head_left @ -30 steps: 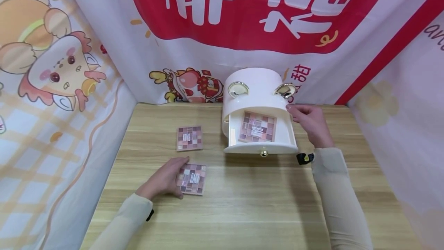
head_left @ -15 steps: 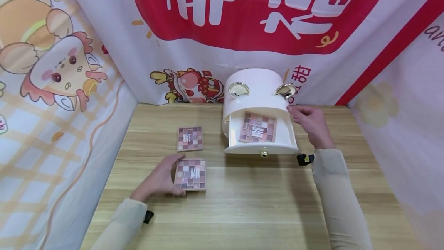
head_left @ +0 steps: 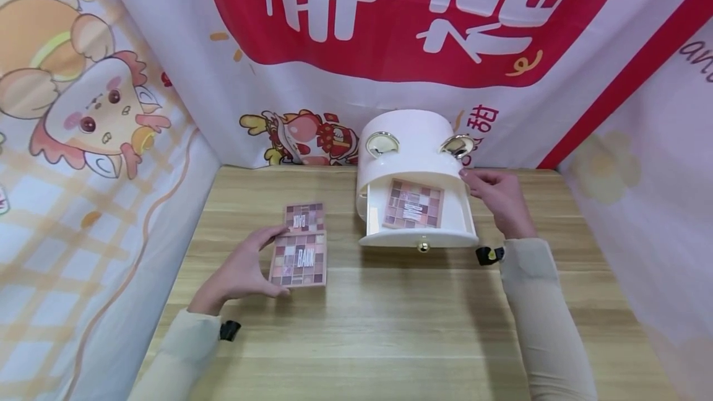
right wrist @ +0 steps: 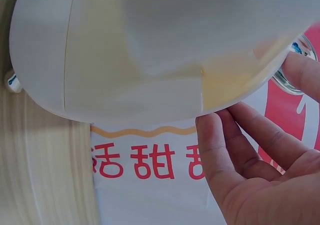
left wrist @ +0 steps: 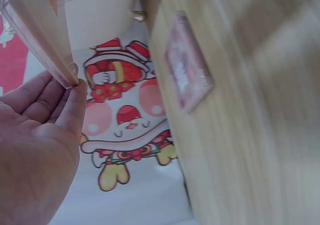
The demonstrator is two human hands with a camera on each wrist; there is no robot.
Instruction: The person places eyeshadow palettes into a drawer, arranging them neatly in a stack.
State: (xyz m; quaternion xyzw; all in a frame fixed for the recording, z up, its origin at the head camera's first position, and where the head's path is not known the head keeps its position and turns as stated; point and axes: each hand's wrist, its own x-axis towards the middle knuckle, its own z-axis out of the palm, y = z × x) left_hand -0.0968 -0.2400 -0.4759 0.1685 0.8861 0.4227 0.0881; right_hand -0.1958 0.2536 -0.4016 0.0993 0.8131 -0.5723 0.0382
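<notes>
Pink and mauve squares pattern the square palette (head_left: 298,260) lettered "BACK", pinched by its edges in the left hand (head_left: 241,271), left of the white box (head_left: 408,132). The head view overlaps it with a second palette (head_left: 304,214); the left wrist view shows it raised off the wooden table (head_left: 390,333), thick-edged. Well apart, the right hand (head_left: 501,200) grips the box's rim, fingertips plainer from its wrist.

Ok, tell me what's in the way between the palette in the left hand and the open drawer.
Nothing visible stands between the held palette and the open drawer. Its front panel would probably need lifting over, and another palette already lies inside, covering much of the floor.
</notes>
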